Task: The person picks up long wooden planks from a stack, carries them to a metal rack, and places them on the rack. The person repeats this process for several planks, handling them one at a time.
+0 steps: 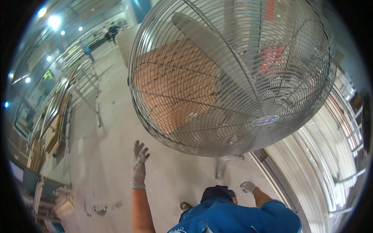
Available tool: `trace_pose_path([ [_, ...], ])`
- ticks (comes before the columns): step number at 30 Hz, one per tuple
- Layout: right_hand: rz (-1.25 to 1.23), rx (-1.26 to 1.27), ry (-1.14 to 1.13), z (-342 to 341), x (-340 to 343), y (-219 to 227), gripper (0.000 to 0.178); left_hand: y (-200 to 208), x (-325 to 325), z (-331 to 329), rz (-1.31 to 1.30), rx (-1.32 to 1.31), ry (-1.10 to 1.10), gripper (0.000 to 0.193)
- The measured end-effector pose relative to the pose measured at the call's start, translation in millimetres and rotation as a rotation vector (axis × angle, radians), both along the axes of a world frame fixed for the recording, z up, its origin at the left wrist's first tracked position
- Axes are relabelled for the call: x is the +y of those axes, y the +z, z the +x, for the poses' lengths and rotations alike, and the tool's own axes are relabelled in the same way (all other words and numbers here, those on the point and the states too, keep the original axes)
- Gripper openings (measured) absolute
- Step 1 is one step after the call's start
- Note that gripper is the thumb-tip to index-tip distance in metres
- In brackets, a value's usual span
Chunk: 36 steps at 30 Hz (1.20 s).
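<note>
A big caged fan [265, 120] with broad grey blades fills the upper middle, close in front of me. Its metal foot [220, 169] shows on the floor below the cage. My left hand [140, 161], in a pale work glove, is raised to the left of the cage's lower rim. Its fingers are spread and hold nothing, and it stays apart from the fan. Lower and to the right, my right hand [247, 187], gloved too, hangs beside my body with its fingers loosely bent. Nothing shows in it.
Behind the fan's wire stands a brown stack [178, 85]. Long pale strips [311, 155] lie along the right on a rack with metal bars. Metal racks with boards [54, 132] line the left side. A person in blue [86, 50] is far off at upper left.
</note>
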State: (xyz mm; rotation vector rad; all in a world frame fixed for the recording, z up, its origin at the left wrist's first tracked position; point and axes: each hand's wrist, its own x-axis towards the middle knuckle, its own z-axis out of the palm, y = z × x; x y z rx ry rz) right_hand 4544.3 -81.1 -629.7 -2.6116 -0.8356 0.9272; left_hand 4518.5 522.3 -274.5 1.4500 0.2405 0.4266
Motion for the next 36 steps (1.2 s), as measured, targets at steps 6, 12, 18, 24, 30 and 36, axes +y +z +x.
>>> trace_pose_path([
  [6,0.070,0.681,-0.956,-71,81,32,0.018,58,17,113,0.027,-0.164,-0.251,0.113],
  [12,0.086,0.626,-1.192,-74,129,34,0.019,41,50,125,-0.040,-0.123,-0.415,0.099],
  [18,0.505,0.227,-1.465,-25,204,33,0.016,52,99,190,-0.138,-0.181,-0.863,0.075],
  [24,0.453,0.227,-1.447,-8,309,4,0.022,113,107,351,0.259,-0.284,-1.073,0.031],
  [30,0.680,0.254,-1.920,-102,456,43,0.019,171,-16,487,0.424,-0.625,-1.142,0.030],
  [36,0.663,0.306,-2.262,-169,499,64,0.018,208,-124,514,0.831,-0.738,-0.969,0.042],
])
